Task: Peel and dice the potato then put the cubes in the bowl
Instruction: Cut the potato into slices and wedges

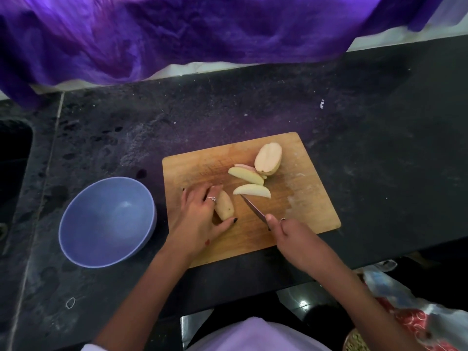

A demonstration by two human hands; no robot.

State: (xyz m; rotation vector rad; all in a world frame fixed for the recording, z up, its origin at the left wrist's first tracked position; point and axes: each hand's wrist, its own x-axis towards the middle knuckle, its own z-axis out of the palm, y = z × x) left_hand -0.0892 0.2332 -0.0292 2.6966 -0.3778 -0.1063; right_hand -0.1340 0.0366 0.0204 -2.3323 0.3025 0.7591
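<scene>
The left hand (200,216) lies on the wooden cutting board (311,198), fingers curved over a potato piece (225,205) and thumb set against its near end — the piece sits just right of the knuckles, skin side up, pinned to the board. Left of this hand, off the board and near its left edge, a blue bowl (83,224) stands on the dark stone counter (379,110). To the right of the held piece, the knife (253,207) runs diagonally, its tip at the near edge of a pale wedge (252,190); the blade is apart from the held piece. Beyond that wedge lie further slices (245,174), overlapping, and behind them a potato half (268,158) with its cut face up, touching the slices. The right hand (291,234) grips the knife handle, fingers wrapped round it and the forefinger reaching toward the blade — it lies at the board's near edge, well to the right of the held piece. Purple cloth (177,34) hangs along the far side of the counter; a printed plastic bag (405,312) shows at lower right.
</scene>
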